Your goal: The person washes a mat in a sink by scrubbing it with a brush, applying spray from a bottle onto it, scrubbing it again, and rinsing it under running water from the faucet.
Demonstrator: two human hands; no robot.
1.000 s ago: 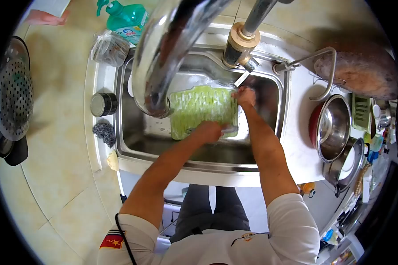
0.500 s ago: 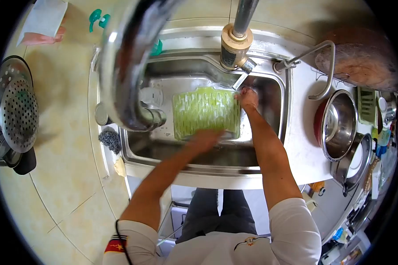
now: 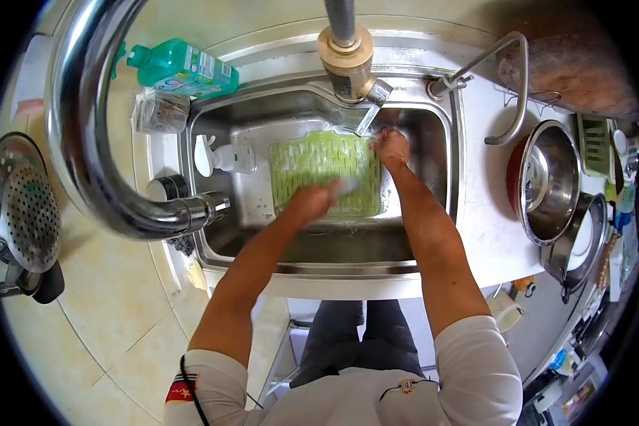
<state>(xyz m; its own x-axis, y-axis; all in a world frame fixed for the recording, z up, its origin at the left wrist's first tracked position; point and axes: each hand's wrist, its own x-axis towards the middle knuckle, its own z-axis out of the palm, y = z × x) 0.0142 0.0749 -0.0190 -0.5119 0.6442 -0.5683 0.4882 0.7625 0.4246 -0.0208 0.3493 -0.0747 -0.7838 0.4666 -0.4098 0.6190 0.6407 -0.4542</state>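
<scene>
A green slotted drain tray (image 3: 323,153), streaked with white suds, lies in the steel sink (image 3: 298,248). My right hand (image 3: 392,148) grips its upper right corner with the fingers curled in. Over the lower middle of the tray is my left hand (image 3: 314,201), smeared by motion. A pale blurred thing (image 3: 346,187) shows at its fingertips, too smeared to name. To the tray's left, a white spray bottle (image 3: 231,157) lies on its side in the sink. Just above my right hand is the brass tap (image 3: 348,64) with its angled lever.
A curved chrome faucet pipe (image 3: 106,199) arches across the left. Green detergent (image 3: 192,67) stands at the sink's back left corner, with a dark scouring pad (image 3: 183,246) lower down. On the right are a steel bowl (image 3: 550,184), a pan (image 3: 591,234) and a green basket (image 3: 595,145).
My left hand has moved up and left across the tray. My right hand keeps its hold on the corner. The view has shifted, uncovering the detergent and the spray bottle.
</scene>
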